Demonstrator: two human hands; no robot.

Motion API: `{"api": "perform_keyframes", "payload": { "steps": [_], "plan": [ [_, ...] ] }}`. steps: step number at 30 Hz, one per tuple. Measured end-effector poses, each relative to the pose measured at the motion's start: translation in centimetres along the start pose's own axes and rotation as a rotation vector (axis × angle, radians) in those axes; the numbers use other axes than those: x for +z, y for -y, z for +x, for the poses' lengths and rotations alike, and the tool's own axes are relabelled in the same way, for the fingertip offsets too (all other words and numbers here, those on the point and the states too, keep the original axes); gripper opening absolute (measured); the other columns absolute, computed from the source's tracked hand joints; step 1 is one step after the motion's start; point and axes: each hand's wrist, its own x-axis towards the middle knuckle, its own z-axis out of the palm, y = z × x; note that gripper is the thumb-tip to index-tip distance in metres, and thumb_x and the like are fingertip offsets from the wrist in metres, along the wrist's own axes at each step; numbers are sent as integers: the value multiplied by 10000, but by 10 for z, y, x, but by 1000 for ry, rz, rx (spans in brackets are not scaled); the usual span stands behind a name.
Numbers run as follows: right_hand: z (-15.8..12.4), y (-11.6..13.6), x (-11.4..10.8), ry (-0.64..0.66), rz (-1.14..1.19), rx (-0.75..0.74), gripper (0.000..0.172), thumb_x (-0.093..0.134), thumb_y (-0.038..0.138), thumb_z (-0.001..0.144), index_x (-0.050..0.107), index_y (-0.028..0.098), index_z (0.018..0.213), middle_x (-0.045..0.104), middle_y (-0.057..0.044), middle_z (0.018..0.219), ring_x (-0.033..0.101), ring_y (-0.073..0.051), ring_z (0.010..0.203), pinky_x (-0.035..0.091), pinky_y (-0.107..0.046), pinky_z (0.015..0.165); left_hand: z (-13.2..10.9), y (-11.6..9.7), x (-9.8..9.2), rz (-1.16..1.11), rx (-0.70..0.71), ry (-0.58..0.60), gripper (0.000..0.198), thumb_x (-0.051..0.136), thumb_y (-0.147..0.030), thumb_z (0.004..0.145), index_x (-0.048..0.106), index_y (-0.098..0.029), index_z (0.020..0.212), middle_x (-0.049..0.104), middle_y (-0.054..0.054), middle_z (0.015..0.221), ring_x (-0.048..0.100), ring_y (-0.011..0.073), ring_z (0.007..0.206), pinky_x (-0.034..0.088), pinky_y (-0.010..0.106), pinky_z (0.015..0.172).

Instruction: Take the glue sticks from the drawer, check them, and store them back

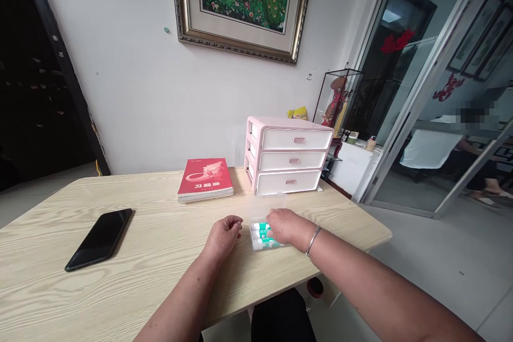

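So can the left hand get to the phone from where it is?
Probably yes. The left hand rests on the table, and only bare tabletop lies between it and the phone further to its left.

Right hand rests on clear box.

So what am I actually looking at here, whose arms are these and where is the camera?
No machine here: a person wears one camera on the head, looking down at their own arms. On the wooden table lie a black phone and a red book, beside a pink drawer unit. The right hand rests on a small clear box of green and white items. The left hand, loosely curled, sits just beside it on the table, apparently holding nothing.
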Motion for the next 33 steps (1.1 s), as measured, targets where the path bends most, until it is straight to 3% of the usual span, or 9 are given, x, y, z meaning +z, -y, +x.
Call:
{"api": "perform_keyframes", "payload": {
  "steps": [4, 8, 13, 22, 25, 30, 33],
  "plan": [
    [-4, 6, -10, 66, 8, 2, 292, 568, 276, 859, 730, 97, 1023, 719, -214, 1008, 684, -336, 946, 473, -356, 732, 2, 2, 0, 25, 1, 0, 269, 509, -273, 813, 684, -159, 982, 717, 59, 839, 669, 165, 635, 496, 265, 599],
    [-6, -5, -16, 117, 54, -45, 329, 621, 348, 816, 715, 179, 1081, 705, -147, 1096, 689, -266, 908, 463, -298, 706, 0, 1, -1, 58, 16, 33, 257, 503, -316, 842, 684, -165, 943, 714, 52, 830, 668, 170, 648, 489, 268, 614],
    [-3, -9, -14, 87, 77, -6, 374, 693, 457, 780, 737, 159, 1001, 718, -152, 1047, 681, -291, 932, 452, -306, 725, -4, -3, 0, 128, 58, 79, 272, 523, -382, 861, 697, -177, 898, 684, 32, 706, 640, 185, 653, 446, 271, 611],
    [-2, -1, -4, -77, 190, 230, 311, 582, 332, 881, 701, 113, 1068, 716, -201, 1077, 661, -315, 1039, 452, -338, 808, -7, -6, 2, 202, 109, 81, 241, 515, -320, 867, 711, -182, 883, 703, 40, 725, 631, 184, 679, 425, 266, 639],
    [1, -5, 3, -94, 302, 318, 294, 586, 209, 848, 683, 135, 1115, 717, -162, 1106, 662, -275, 1049, 454, -297, 787, -8, -6, 4, 206, 144, 99, 220, 530, -280, 852, 724, -194, 911, 733, 45, 838, 647, 186, 763, 431, 259, 678],
    [9, -8, 22, -109, 527, 432, 373, 580, 125, 782, 670, 188, 1138, 726, -88, 1085, 701, -187, 845, 460, -236, 624, -12, -7, 8, 184, 202, 141, 254, 533, -232, 840, 736, -207, 991, 745, 43, 882, 652, 183, 763, 446, 252, 684],
    [11, -10, 29, -175, 626, 447, 410, 578, 98, 768, 656, 194, 1159, 703, -78, 1145, 686, -170, 922, 477, -217, 676, -12, -7, 9, 169, 219, 147, 263, 529, -233, 847, 741, -210, 1001, 748, 45, 892, 661, 187, 786, 455, 252, 697]
  ]
}}
